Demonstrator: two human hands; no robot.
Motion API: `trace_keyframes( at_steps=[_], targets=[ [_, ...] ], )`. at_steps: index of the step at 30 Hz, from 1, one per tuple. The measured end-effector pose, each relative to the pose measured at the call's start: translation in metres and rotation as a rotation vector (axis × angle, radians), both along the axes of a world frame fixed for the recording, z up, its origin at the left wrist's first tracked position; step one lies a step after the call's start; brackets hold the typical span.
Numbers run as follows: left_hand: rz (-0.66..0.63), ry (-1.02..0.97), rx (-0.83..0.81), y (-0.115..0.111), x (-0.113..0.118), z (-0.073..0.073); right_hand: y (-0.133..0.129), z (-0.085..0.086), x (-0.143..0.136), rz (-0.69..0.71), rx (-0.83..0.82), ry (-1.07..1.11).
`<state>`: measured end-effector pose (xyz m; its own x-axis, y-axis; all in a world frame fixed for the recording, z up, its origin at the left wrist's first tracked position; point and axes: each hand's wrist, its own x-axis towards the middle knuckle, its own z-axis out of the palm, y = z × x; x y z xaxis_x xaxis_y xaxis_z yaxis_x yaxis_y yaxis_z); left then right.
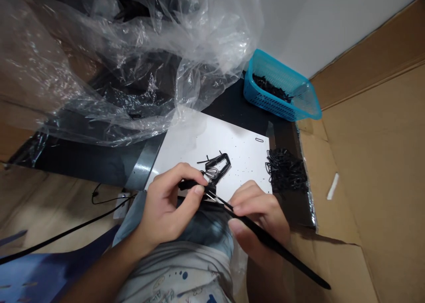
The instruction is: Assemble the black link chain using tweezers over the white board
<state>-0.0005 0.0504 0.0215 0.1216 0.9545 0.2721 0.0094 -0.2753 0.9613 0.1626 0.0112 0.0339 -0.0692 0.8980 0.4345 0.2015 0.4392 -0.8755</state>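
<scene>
My right hand [260,212] grips a long, slim pair of black tweezers [275,243], whose thin tips point up and left toward my other fingers. Between the thumb and fingertips of my left hand [175,201] is a small black piece [189,185], mostly hidden by the fingers. The tweezer tips meet or nearly touch this piece; exact contact is hard to see. Just beyond, an angular black ring-shaped part [224,166] and thin loops lie on a white sheet [186,139]. A single thin black loop [259,139] rests near the sheet's right corner.
A heap of black loops [287,170] sits right of the sheet. Behind it stands a blue basket [283,90] with black pieces inside. Crumpled clear plastic [133,51] covers the far left. Cardboard [375,161] borders the right; a black cable [66,228] runs at left.
</scene>
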Motion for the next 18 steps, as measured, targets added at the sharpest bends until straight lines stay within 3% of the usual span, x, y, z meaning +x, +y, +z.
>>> trace_keyframes(
  at_steps=[9, 15, 18],
  targets=[
    [-0.061, -0.098, -0.074, 0.002, 0.001, 0.0, 0.002, 0.001, 0.0, 0.027, -0.067, 0.071],
    [-0.213, -0.276, -0.263, 0.002, 0.003, -0.007, 0.019, -0.017, -0.005, 0.167, -0.249, 0.571],
    [-0.243, -0.33, -0.301, 0.002, 0.004, -0.01, 0.023, -0.026, -0.012, 0.208, -0.349, 0.715]
  ],
)
